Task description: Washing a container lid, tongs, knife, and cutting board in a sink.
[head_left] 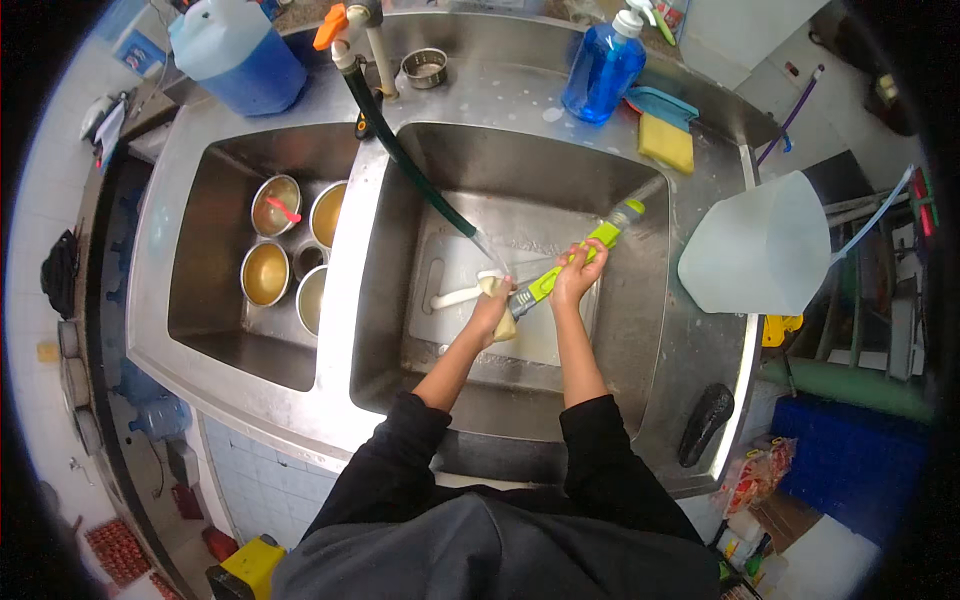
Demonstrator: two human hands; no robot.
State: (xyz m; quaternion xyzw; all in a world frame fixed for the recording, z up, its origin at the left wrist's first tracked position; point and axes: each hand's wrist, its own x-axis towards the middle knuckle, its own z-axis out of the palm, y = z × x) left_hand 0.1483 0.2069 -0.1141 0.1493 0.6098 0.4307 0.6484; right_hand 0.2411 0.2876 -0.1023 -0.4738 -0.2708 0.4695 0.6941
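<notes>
My right hand (577, 271) grips a long lime-green and grey plastic-handled tool (547, 283), tilted up to the right over the large sink basin (465, 161). In my left hand (489, 313), a pale yellow sponge (505, 328) is pressed near the tool's lower grey end. Water runs from a dark green hose (409, 161) close to my left fingers. Below lies a white cutting board (439, 326) with a slot at its left end. A white-handled utensil (456, 298) rests over the board; its far end is partly hidden by my left hand.
The left basin (217, 202) holds several metal bowls (265, 274), one with a red spoon (282, 209). Around the rim stand a blue-liquid jug (240, 64), a pump bottle (604, 71), a yellow sponge (666, 142), a translucent container (757, 247) and a dark oblong object (706, 425).
</notes>
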